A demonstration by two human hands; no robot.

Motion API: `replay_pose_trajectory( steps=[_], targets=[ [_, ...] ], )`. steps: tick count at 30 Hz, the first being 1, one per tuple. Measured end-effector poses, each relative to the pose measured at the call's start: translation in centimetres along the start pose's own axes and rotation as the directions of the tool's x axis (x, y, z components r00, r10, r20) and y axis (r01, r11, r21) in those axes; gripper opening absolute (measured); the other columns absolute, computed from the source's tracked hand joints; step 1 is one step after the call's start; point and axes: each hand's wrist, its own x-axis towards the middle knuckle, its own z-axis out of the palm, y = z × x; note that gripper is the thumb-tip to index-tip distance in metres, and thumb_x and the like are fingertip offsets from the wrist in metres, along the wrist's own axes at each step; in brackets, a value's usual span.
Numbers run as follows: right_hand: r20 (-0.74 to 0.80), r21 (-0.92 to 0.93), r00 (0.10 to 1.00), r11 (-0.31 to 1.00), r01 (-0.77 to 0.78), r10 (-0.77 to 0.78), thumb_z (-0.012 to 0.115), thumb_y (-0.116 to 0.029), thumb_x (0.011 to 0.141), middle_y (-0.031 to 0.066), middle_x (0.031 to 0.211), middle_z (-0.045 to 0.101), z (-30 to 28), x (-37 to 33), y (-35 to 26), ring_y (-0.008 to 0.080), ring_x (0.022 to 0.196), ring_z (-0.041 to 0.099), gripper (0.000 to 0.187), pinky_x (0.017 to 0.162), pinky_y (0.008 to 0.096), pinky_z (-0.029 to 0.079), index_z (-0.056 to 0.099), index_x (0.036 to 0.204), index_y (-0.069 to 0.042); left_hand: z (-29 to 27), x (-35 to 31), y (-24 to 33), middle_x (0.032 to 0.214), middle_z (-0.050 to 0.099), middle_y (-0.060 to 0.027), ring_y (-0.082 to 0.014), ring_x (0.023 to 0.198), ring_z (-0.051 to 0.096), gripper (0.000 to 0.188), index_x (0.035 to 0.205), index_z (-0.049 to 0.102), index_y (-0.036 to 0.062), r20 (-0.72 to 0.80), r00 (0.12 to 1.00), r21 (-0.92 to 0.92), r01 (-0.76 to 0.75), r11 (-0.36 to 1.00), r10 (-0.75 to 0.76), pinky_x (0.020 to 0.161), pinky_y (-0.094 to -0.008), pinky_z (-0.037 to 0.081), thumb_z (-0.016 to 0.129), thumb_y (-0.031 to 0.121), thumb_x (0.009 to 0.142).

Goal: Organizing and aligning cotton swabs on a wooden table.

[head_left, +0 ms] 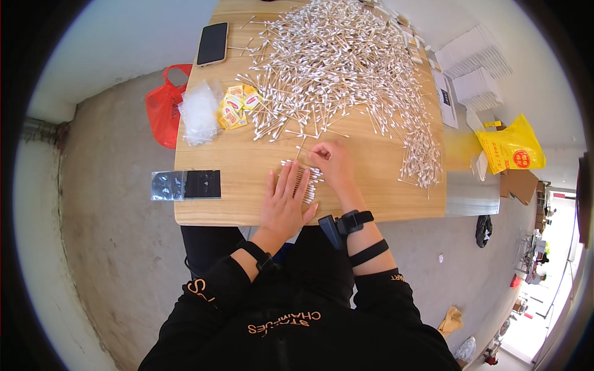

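Observation:
My left hand [284,198] lies flat at the table's near edge, fingers stretched and apart, resting over a small row of cotton swabs [310,178]. These swabs lie side by side, their white tips showing beyond my fingers and thumb. Just to the right, my right hand [335,166] is closed in a pinch, and a single cotton swab [299,147] seems to reach out from its fingertips to the left. Beyond both hands spreads a large loose heap of cotton swabs [340,62], pointing every way, with a thinner tail down the right side.
Left of the heap lie yellow printed packets [232,108], clear plastic bags [199,114] and a phone [213,44]. A black-and-clear pouch [202,184] overhangs the wooden table's [238,207] left edge, below a red bag [162,114]. On the right are a yellow bag [508,148] and white stacks [476,88].

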Motion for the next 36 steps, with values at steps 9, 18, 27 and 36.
replay_pose_trajectory(
  steps=[9,18,27,36],
  targets=[
    [-0.024,0.299,1.000,0.954,0.012,-0.005,0.066,-0.009,0.085,0.0061,0.086,0.058,-0.8,-3.6,1.6,0.0144,0.076,0.059,0.019,0.067,0.0295,0.048,0.069,0.103,-0.011,-1.2,0.6,0.1,0.155,0.023,-0.0162,-0.0288,0.146,0.016,0.095,0.145,0.030,-0.0031,0.078,0.996,-0.010,0.039,0.999,-0.038,0.117,-0.0499,0.014,0.066,0.053,0.076],
    [0.067,0.019,0.963,0.966,0.259,-0.259,0.063,-0.003,0.085,0.0091,0.092,0.054,-0.2,0.2,-1.7,0.0199,0.078,0.059,0.021,0.070,0.0292,0.050,0.068,0.104,-0.011,0.1,0.9,0.4,0.154,0.026,-0.0167,-0.0281,0.145,0.019,0.094,0.144,0.032,-0.0021,0.090,0.996,0.110,0.011,0.994,-0.021,0.115,-0.0519,0.016,0.065,0.054,0.076],
    [0.041,-0.078,0.998,0.996,-0.050,0.054,0.069,-0.009,0.078,0.0068,0.090,0.056,-1.6,-0.6,-1.0,0.0236,0.080,0.061,0.006,0.070,0.0343,0.050,0.065,0.081,-0.010,0.3,-0.3,0.5,0.151,0.029,-0.0206,-0.0346,0.142,0.024,0.082,0.142,0.036,-0.0015,0.015,0.999,0.024,0.029,0.999,-0.029,0.114,-0.0540,0.017,0.062,0.046,0.081],
    [0.131,0.063,0.962,0.971,0.232,-0.238,0.065,-0.006,0.080,0.0081,0.081,0.056,-0.9,-1.7,0.0,0.0245,0.078,0.060,0.007,0.066,0.0358,0.048,0.067,0.084,-0.011,0.0,0.0,0.6,0.154,0.025,-0.0193,-0.0307,0.144,0.021,0.085,0.144,0.035,0.0003,0.052,0.998,0.080,0.017,0.997,-0.021,0.115,-0.0525,0.016,0.062,0.050,0.080]
  ],
)
